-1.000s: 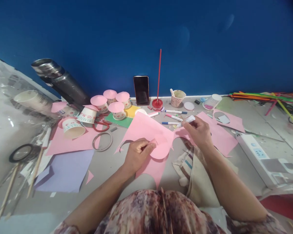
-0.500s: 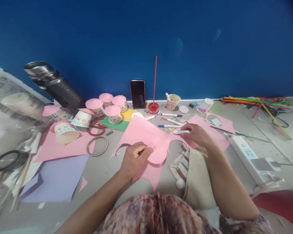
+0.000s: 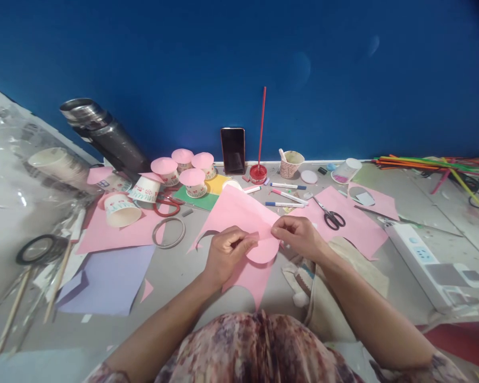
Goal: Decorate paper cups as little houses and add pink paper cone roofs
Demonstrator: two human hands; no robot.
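Observation:
Both my hands hold a small round pink paper piece (image 3: 262, 250) over the grey table. My left hand (image 3: 227, 252) pinches its left edge with closed fingers. My right hand (image 3: 299, 235) pinches its right edge, fingers closed too. Under the piece lies a large pink paper sheet (image 3: 239, 213) with cut-out gaps. Black-handled scissors (image 3: 330, 215) lie just beyond my right hand on another pink sheet (image 3: 359, 226). Several marker pens (image 3: 285, 196) lie behind them.
Paper cups with pink cone tops (image 3: 182, 169) stand at the back left by a steel flask (image 3: 104, 135). A phone (image 3: 232, 150) leans on the blue wall beside a red stick in a lid (image 3: 258, 171). A power strip (image 3: 419, 254) lies right; coloured straws (image 3: 439, 162) far right; tape rolls (image 3: 40, 249) left.
My right hand has put down the white glue stick it held and come back left to pinch the round pink piece. The scissors now lie uncovered.

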